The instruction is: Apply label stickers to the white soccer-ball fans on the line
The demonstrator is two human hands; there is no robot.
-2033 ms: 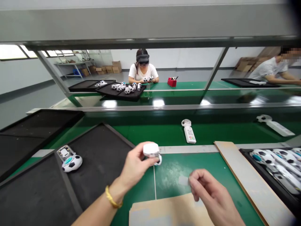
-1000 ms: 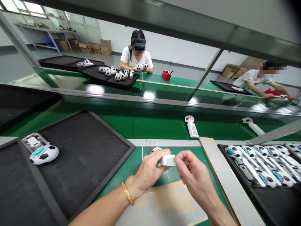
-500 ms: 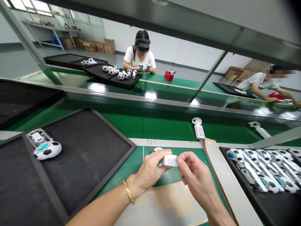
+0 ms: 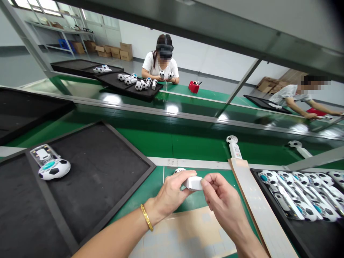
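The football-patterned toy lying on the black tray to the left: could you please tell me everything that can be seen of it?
The toy has a glossy white, domed shell with black patches like a football and a round teal disc on top. A clear plastic housing extends from its far end, with a white piece and small parts visible inside. It lies on the dark matting of the black tray, near the tray's left divider, and appears whole. Only the tray appears to touch it.

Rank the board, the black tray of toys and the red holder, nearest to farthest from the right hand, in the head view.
From the right hand:
1. Board, just to its right.
2. Black tray, further right, beyond the board.
3. Red holder, straight ahead, across the bench.
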